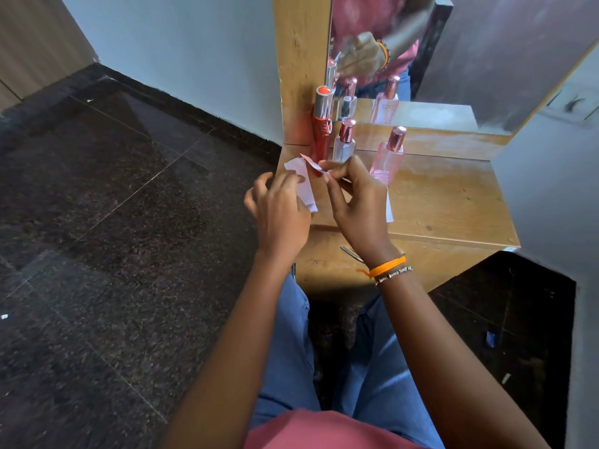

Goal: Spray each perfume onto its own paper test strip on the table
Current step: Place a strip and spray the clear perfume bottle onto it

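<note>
Three perfume bottles stand at the back of a small wooden table (453, 202): a tall red bottle (321, 131) with a silver cap, a clear bottle (344, 144) with a pink cap, and a pink bottle (387, 158) with a pink cap. My right hand (355, 202) pinches a small paper strip (316, 166) in front of the red bottle. My left hand (280, 209) hovers with curled fingers over white paper strips (304, 186) lying at the table's left front. Another white strip (389, 209) lies in front of the pink bottle, partly hidden by my right hand.
A mirror (453, 59) in a wooden frame rises behind the bottles and reflects them and my hand. Grey walls close in on the right. Dark stone floor (113, 222) lies to the left. A metal handle (351, 253) sits on the table front.
</note>
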`<state>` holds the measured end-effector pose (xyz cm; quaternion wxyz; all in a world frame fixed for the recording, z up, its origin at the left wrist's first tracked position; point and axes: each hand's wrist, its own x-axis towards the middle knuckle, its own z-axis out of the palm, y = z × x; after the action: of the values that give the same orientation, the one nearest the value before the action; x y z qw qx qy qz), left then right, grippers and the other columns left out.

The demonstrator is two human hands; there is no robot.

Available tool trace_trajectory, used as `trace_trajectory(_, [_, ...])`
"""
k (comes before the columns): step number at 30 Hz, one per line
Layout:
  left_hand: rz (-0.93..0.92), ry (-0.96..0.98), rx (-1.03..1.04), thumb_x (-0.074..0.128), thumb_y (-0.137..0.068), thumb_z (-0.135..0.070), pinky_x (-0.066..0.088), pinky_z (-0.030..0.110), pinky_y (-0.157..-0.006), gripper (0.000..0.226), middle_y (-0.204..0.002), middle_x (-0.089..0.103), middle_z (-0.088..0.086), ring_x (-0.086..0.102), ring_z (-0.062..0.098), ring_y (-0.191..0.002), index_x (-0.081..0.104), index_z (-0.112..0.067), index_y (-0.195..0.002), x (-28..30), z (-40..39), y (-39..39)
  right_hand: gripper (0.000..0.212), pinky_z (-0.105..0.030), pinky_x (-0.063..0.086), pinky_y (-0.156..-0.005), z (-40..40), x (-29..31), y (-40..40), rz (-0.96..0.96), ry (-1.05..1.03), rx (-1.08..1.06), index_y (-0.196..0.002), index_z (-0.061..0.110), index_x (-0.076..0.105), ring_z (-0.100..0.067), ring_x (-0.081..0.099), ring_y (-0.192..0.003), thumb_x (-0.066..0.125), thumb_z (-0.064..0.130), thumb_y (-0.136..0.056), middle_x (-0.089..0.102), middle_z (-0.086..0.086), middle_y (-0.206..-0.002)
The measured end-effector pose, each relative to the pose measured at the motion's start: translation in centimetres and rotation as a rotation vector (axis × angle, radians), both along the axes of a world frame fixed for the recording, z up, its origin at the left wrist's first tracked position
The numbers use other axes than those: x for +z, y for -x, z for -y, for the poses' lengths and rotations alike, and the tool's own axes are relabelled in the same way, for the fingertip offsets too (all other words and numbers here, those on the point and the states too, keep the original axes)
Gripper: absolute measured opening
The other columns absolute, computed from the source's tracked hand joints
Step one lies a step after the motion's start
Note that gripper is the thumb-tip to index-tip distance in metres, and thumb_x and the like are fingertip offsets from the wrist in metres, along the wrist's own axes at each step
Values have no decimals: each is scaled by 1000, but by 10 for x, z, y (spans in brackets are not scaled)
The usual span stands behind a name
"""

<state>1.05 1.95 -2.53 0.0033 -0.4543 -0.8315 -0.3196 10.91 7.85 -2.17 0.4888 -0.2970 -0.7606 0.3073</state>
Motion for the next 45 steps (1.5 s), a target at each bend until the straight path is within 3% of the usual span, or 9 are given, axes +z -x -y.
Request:
trace_trajectory(2, [122,-74,-8,40,-92,-11,32,34,-91,29,-111,65,-1,46,17,-111,65,-15,-107,10,0,-2,12,-39,56,-79,7,-6,-6,-6,-1,5,-79,5,52,-13,66,-97,58,3,-89,66,1,-98])
trace_trajectory(4, [466,-106,-52,40,-95,-26,42,35,-71,35,-83,67,9,59,16,-82,67,-3,-89,19,-5,-3,12,-39,56,-80,11,-10,-11,-8,-11,1,-78,4,54,-13,66,-97,60,3,-88,65,4,-103])
trace_trajectory(7, [826,-181,-50,48,-85,-46,53,48,-66,54,-72,67,24,64,29,-64,66,5,-79,25,-14,-6,8,-39,56,-79,14,-15,-20,-9,-42,6,-81,5,59,-17,67,-96,63,3,-87,68,-1,-102])
trace_trajectory(12, [660,-148,-44,63,-86,-18,58,43,-72,16,-64,64,-1,66,19,-71,73,-7,-80,23,-20,-11,6,-40,55,-80,12,-11,-30,-54,-8,-32,-83,8,62,-16,66,-95,64,11,-88,69,-4,-98])
trace_trajectory(20, [672,-90,-38,70,-81,-18,58,40,-76,10,-66,64,-4,64,14,-73,73,-9,-82,19,-20,-9,38,-33,48,-91,-35,4,4,171,-11,-218,-125,3,50,-26,57,-111,56,3,-88,59,-14,-123])
trace_trajectory(23, [667,-72,-35,71,-80,-19,52,30,-65,9,-64,64,-5,60,9,-65,72,-10,-79,19,-20,-8,43,-24,38,-75,-49,5,17,274,-44,-282,-131,4,45,-29,60,-104,58,10,-90,61,-15,-121])
trace_trajectory(35, [695,-56,-27,72,-79,-14,57,40,-79,15,-84,66,1,66,18,-82,59,-19,-84,21,-15,-6,31,-34,41,-59,-50,16,19,414,-51,-411,-115,5,50,-38,62,-76,59,19,-89,67,-18,-87])
trace_trajectory(41, [560,-34,-74,71,-79,-13,41,12,-60,18,-80,56,-9,54,2,-73,55,-15,-87,18,-19,-16,37,-34,42,-60,-21,36,-18,354,-101,-416,-117,7,50,-36,63,-77,64,14,-84,69,-13,-96])
trace_trajectory(45, [531,-10,-142,68,-82,-11,39,10,-60,7,-87,67,-3,57,1,-74,68,-14,-89,14,-27,-27,42,-40,52,-66,-8,39,-37,291,-68,-422,-119,8,52,-33,66,-77,68,14,-80,71,-10,-100])
